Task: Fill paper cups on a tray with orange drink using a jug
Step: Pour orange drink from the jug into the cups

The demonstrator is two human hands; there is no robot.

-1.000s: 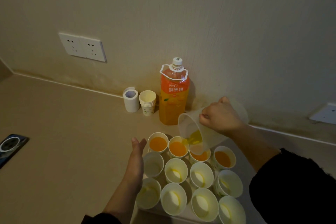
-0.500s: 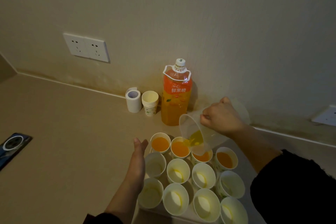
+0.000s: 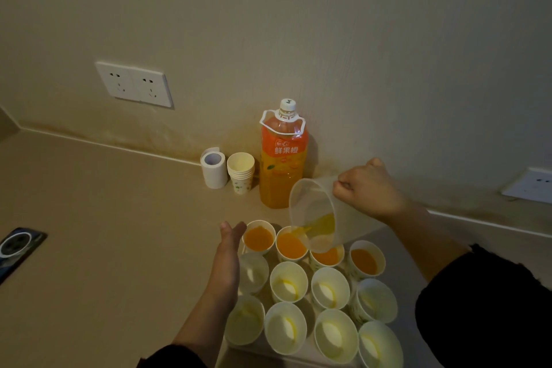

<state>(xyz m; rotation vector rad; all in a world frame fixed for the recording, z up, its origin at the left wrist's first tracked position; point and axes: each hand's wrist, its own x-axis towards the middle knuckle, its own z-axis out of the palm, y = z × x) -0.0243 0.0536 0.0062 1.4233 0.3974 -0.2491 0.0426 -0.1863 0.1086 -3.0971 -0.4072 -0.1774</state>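
Right hand (image 3: 369,188) grips tilted jug (image 3: 313,212), pouring into second back-row cup (image 3: 291,245) (all four there hold orange). Left hand (image 3: 228,260) flat, empty.

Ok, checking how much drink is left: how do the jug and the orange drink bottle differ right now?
The jug is tilted over the back-row cups, gripped by the right hand; the orange drink bottle stands upright by the wall. The jug is open and holds only a little drink; the bottle is capped and mostly full. Both hold orange drink.
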